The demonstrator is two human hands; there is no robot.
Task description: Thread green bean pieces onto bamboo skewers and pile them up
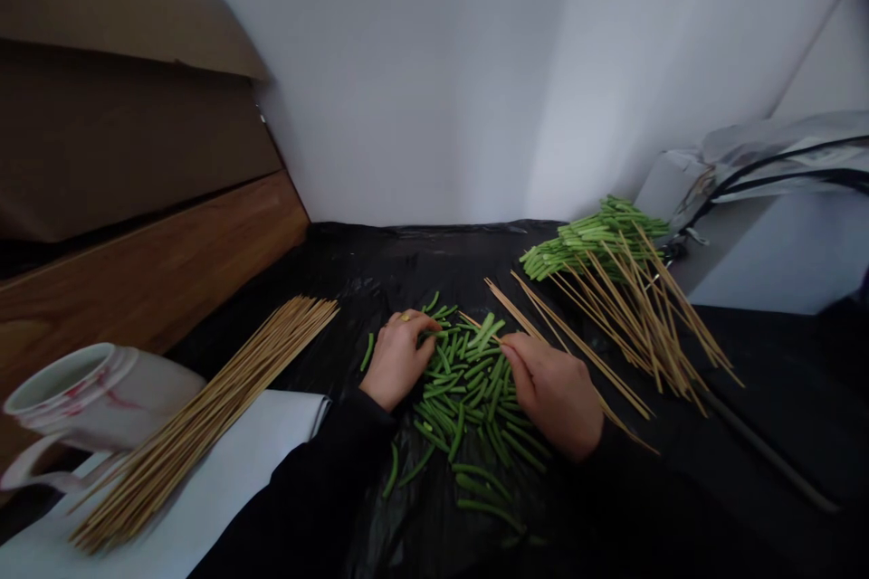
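Observation:
My right hand [553, 389] pinches a thin wooden skewer [468, 318] near several light green stem pieces [485, 333] that sit side by side across it. My left hand [399, 357] has its thumb and forefinger closed at the far left of the pile, with a cut green stem piece [444, 334] at the fingertips. A ring shows on one finger. Between and below both hands spreads a loose pile of cut green stem pieces [452, 398], which look like garlic scapes.
Bare skewers [210, 416] lie bundled at left on a white sheet [278, 421], beside a mug [101, 393]. Skewers loaded with green pieces [597, 235] are stacked at back right. Loose skewers [577, 348] lie right of the pile. Black plastic [407, 262] covers the surface; a white wall [407, 90] stands behind.

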